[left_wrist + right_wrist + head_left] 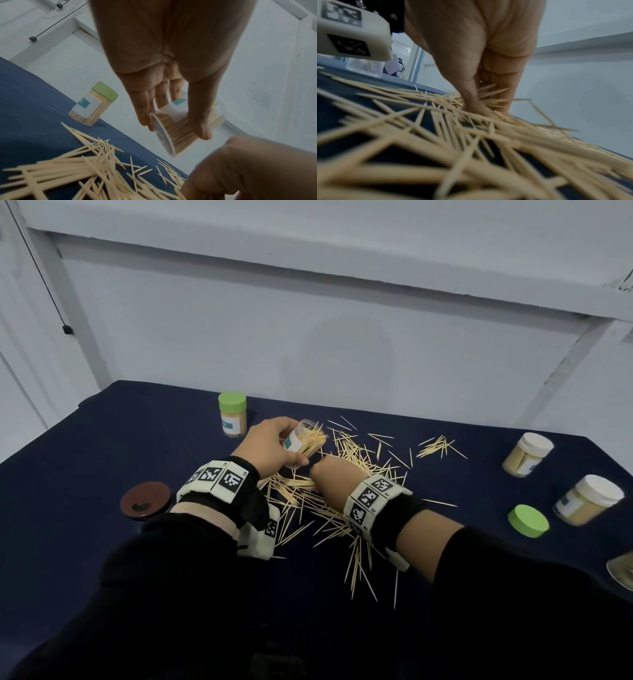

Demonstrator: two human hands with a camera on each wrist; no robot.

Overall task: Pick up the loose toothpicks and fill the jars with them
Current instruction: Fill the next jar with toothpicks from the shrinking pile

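- Pale wooden loose toothpicks (346, 474) lie in a tangled heap on the dark navy tablecloth (137, 440); that heap is the landmark here.
- Clear plastic open jar (303, 445) with a white-and-teal label is held tilted at the heap's far-left edge, mouth pointing away from the person and to the right; it looks roughly half full, with tips poking out.
- Left hand (270, 445) wraps the jar: thumb on one side, fingers (145, 108) curled round the other, clamped on.
- Right hand (334, 477) is planted in the heap's middle, just beside the jar and nearer the picks than the left.
- Right wrist view: thumb and fingertips (471, 102) are drawn together, pressing into a bundle of picks. Looks like a pinch forming; can't confirm anything is lifted.
- Picks under the fingers lie crossed, with no single long axis; they'll need aligning to the jar's axis before going in.
- The jar mouth sits just beyond and left of the pinch, so judged a short lift and carry.
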